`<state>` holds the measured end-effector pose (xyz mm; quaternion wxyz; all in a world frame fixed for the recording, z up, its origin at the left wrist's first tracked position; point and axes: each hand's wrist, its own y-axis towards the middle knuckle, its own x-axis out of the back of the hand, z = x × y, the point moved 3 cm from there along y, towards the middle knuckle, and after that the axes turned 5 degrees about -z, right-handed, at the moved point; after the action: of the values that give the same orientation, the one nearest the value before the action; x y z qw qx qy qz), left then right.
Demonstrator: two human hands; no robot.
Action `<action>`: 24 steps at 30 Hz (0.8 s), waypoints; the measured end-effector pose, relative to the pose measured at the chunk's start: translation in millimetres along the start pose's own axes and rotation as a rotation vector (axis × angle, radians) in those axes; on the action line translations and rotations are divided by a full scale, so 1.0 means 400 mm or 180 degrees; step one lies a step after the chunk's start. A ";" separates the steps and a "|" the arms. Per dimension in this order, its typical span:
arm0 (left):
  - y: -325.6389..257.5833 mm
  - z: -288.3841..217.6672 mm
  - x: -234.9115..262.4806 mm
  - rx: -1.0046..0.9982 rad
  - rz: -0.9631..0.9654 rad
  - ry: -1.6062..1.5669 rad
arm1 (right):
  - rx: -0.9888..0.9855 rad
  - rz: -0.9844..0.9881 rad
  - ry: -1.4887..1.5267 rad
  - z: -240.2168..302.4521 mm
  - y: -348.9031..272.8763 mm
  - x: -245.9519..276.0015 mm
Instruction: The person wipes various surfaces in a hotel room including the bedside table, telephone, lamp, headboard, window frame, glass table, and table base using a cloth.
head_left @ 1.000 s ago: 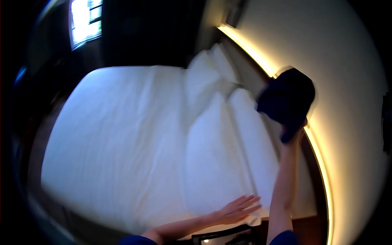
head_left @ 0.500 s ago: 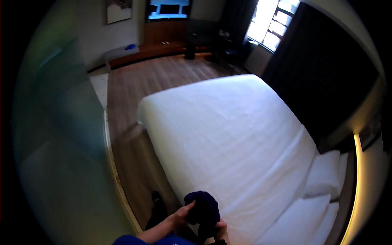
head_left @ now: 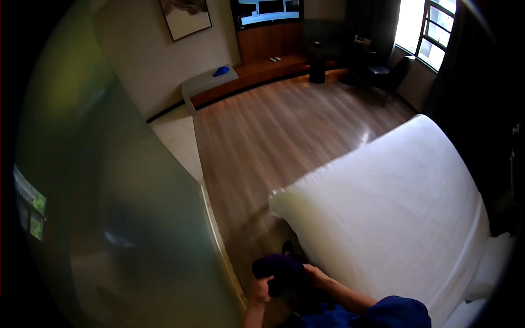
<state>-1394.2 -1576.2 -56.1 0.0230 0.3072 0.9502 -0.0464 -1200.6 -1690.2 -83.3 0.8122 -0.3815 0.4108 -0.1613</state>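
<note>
A bunched dark purple cloth (head_left: 280,272) hangs between my two hands, in front of my body at the lower edge of the view. My left hand (head_left: 262,288) grips its lower left side with bent fingers. On the other side, my right hand (head_left: 316,275) pinches its right edge. Its exact kind cannot be made out, since it is dark and folded. Just to the right of the cloth is the near side of the bed (head_left: 383,213), covered in smooth white bedding.
A frosted glass partition (head_left: 136,229) runs along my left. Wood flooring (head_left: 273,147) stretches ahead to a low bench (head_left: 251,79) bearing a blue item (head_left: 221,71). Above it hangs a lit screen (head_left: 268,12). Dark chairs (head_left: 391,74) stand near the window (head_left: 426,33); white pillows (head_left: 489,268) lie at far right.
My view has turned left, so the bed now sits farther right and more floor and glass show. Both hands still hold the cloth, with my right forearm now reaching in from the right.
</note>
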 end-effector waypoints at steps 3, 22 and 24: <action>0.338 -0.166 -0.023 -0.0032 0.0165 -0.0286 | 0.0740 0.0644 -0.0866 0.134 0.289 -0.076; 2.132 -0.463 -0.109 0.0123 0.2244 0.0532 | 0.1050 -0.0586 0.1508 1.637 1.026 -0.427; 2.334 -0.489 -0.156 -0.0262 0.3309 0.0757 | 0.1353 -0.0868 0.0693 1.798 1.071 -0.442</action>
<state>-799.8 -839.0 73.8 -0.0529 0.7394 0.6698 0.0436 -762.1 -956.5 -42.1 0.7959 -0.2347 0.3973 -0.3919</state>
